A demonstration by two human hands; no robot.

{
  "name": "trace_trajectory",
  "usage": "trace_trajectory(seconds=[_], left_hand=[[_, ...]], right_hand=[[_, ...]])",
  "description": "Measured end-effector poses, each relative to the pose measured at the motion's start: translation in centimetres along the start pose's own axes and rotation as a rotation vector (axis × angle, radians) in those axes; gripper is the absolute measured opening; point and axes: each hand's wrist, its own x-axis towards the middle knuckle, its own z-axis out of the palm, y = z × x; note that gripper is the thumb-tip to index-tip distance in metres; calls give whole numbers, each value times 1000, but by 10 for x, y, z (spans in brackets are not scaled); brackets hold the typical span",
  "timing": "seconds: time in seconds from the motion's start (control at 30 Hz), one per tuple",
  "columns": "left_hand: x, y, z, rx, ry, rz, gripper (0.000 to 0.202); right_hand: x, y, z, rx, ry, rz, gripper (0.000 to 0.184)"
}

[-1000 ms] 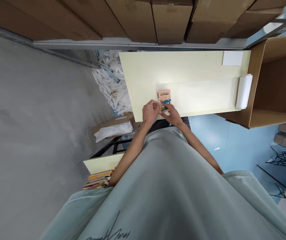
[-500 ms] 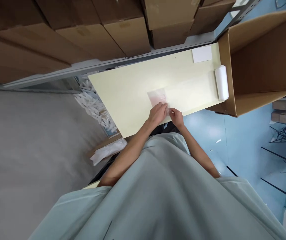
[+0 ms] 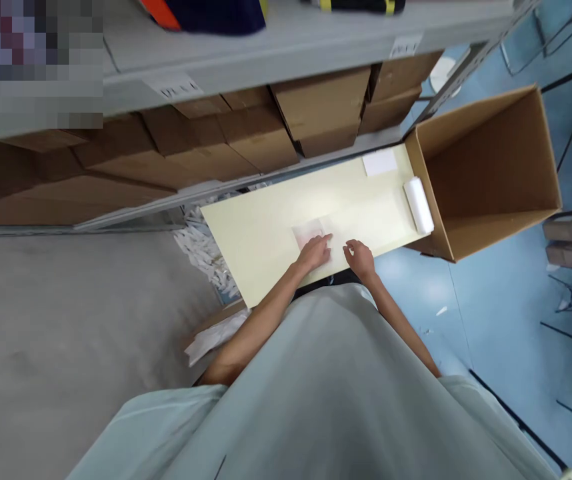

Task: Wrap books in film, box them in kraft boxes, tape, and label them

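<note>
A thin see-through plastic bag (image 3: 308,230) with something pinkish in it lies flat on the pale yellow board (image 3: 261,227). My left hand (image 3: 315,252) rests on the bag's right part, index finger stretched out and the others loosely bent. It covers part of the bag. Just to the right, above the board's near edge, my right hand (image 3: 361,260) is apart from the bag. Its fingers are curled towards the thumb; anything between them is too small to make out.
A white roll (image 3: 419,205) and a white card stack (image 3: 380,162) lie at the board's right end, beside a big open carton (image 3: 491,167). Closed cartons (image 3: 321,100) fill the shelf behind. White scraps (image 3: 206,253) heap below the board's left end.
My right hand has moved away from the bag to the right. My left index finger has stretched out over the bag. The view has tilted up, showing a higher shelf.
</note>
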Motion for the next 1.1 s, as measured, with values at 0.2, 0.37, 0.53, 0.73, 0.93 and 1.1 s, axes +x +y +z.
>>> trace_trajectory(seconds=[0.2, 0.37, 0.53, 0.73, 0.93, 1.1], left_hand=[[17, 54, -99, -64, 334, 117, 40], [40, 114, -202, -106, 715, 192, 33], [48, 166, -268, -103, 896, 256, 34], [29, 167, -256, -117, 954, 235, 33], [3, 68, -168, -211, 952, -94, 34], [-33, -16, -64, -269, 710, -627, 35]], right_hand=[[67, -43, -93, 101, 176, -279, 27], [154, -143, -195, 58, 409, -712, 32], [238, -236, -277, -123, 453, -924, 38], [315, -254, -292, -252, 363, -932, 25], [301, -234, -306, -249, 347, -1171, 52], [225, -173, -281, -199, 322, -1167, 43]])
